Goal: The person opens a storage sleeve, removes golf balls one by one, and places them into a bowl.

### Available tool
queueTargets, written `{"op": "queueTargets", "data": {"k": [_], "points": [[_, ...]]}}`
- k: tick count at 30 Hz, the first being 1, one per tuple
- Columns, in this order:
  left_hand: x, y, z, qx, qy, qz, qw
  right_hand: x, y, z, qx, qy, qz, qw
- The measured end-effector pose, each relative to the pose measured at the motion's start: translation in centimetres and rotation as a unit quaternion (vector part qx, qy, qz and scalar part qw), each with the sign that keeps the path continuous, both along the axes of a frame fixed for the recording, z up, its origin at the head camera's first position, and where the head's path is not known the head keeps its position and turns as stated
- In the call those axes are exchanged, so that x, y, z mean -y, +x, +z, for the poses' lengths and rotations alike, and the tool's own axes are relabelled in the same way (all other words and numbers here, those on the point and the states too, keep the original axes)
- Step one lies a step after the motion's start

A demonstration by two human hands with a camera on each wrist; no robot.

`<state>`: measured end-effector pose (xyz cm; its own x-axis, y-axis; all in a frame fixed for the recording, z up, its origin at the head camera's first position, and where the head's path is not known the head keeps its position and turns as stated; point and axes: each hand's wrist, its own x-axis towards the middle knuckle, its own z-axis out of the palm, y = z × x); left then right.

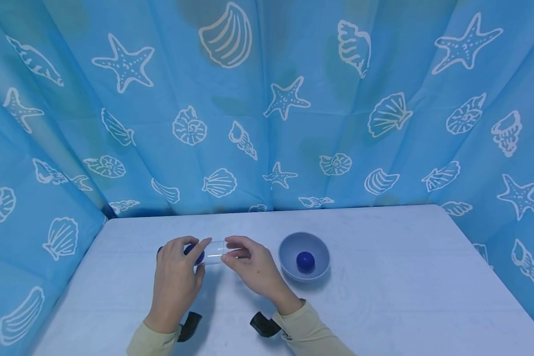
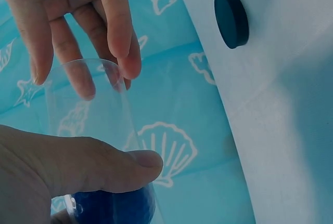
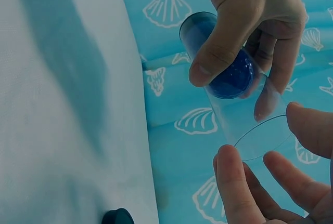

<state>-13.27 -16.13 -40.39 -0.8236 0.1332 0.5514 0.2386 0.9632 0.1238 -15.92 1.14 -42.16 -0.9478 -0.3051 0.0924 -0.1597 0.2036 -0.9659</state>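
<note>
A clear tube [image 1: 214,252] lies roughly sideways above the table between both hands. My left hand [image 1: 176,277] grips its left part, thumb on one side and fingers on the other. A dark blue ball [image 3: 234,76] shows through the wall beside the left thumb; more dark blue fills the far end. My right hand [image 1: 258,269] holds the tube's open rim by its fingertips, with thumb and fingers on opposite sides. In the left wrist view, a dark round cap [image 2: 232,20] lies on the white table, apart from the right hand. The head view mostly hides that cap.
A blue-grey bowl [image 1: 286,247] stands right of the right hand, with one dark blue ball [image 1: 305,261] inside. A white cloth covers the table [image 1: 405,277]. Blue curtains [image 1: 267,138] with shell prints hang behind and at both sides. Black wrist mounts [image 1: 264,325] stick out from the sleeves.
</note>
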Motion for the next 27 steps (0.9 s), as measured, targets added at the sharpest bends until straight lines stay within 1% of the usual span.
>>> {"op": "queueTargets", "data": {"k": [5, 9, 12, 17, 23, 27], "points": [[-0.06, 0.03, 0.15, 0.004, -0.002, 0.001, 1.0000, -0.02, -0.20, -0.15, 0.003, -0.002, 0.002, 1.000], [-0.10, 0.07, 0.29, -0.001, -0.005, -0.001, 1.0000, -0.04, -0.32, -0.16, 0.017, -0.005, 0.001, 1.000], [-0.12, 0.12, 0.37, -0.005, -0.008, -0.003, 0.9999, 0.00, -0.34, -0.17, 0.031, -0.015, 0.002, 0.999], [-0.14, 0.22, 0.43, -0.004, -0.014, 0.003, 0.9999, 0.09, -0.31, -0.24, 0.053, -0.039, 0.008, 0.998], [-0.19, 0.28, 0.49, -0.003, -0.020, 0.010, 0.9997, 0.07, -0.25, -0.49, 0.063, -0.062, 0.021, 0.996], [-0.15, 0.31, 0.59, -0.005, -0.029, 0.007, 0.9995, 0.10, -0.23, -0.57, 0.068, -0.070, 0.025, 0.995]]}}
